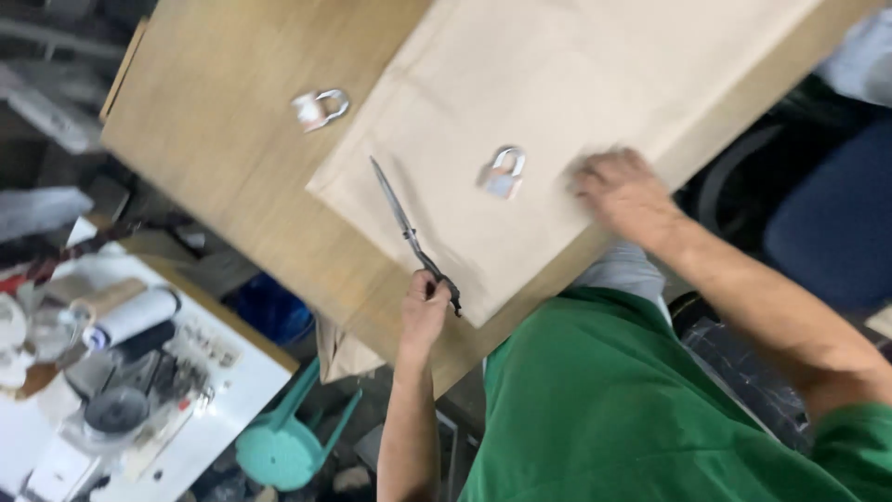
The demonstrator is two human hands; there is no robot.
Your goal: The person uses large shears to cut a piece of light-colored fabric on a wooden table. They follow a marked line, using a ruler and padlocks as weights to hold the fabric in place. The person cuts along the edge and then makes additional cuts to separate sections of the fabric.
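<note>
Beige cloth [557,112] lies on the tabletop [214,139]; left hand [423,311] is closed around scissors [413,237] at the cloth's edge, while right hand [624,191] presses flat, open, beside a padlock [503,173].

Light is even and soft, brightest on the pale fabric [576,84] and the wooden table [232,139], with only faint shadows. The whole view is tilted and smeared by motion; the right hand [624,191] is most blurred, and the dim left edge is indistinct.
</note>
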